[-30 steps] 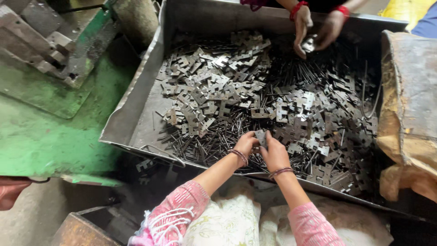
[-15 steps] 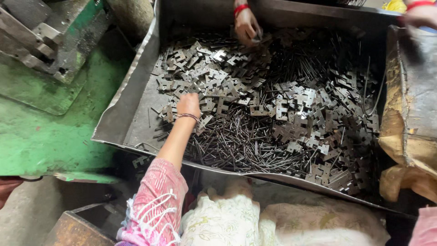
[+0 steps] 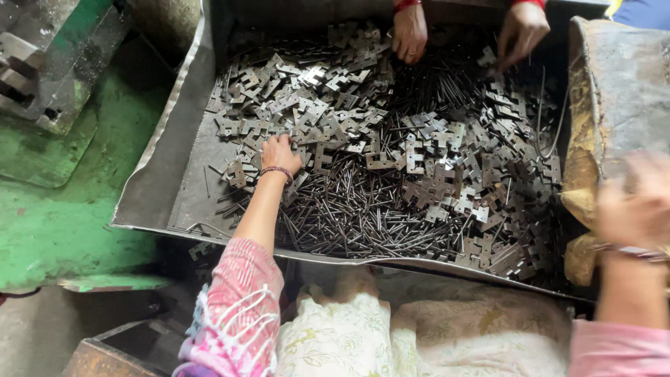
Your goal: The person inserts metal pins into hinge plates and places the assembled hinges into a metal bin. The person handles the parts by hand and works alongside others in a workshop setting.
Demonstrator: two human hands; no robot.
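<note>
Soft daylight; motion-blurred right hand point(image 3: 638, 202); shadowed corners

Right hand point(image 3: 638, 202) is motion-blurred near the right edge; can't tell its grip or whether it holds anything. Left hand point(image 3: 279, 153) fingertips are buried in the metal plates point(image 3: 328, 91), grip unclear. Co-worker's hands point(image 3: 410, 31) are cut off at the wrists by the top edge. Tray point(image 3: 157, 188) far wall is partly out of frame.

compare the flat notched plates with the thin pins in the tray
The notched plates are flat, broad and brighter; the pins are thin, straight and darker. Plates pile mostly along the tray's far side and right; pins gather along the near middle. Both are loose grey metal.
</note>
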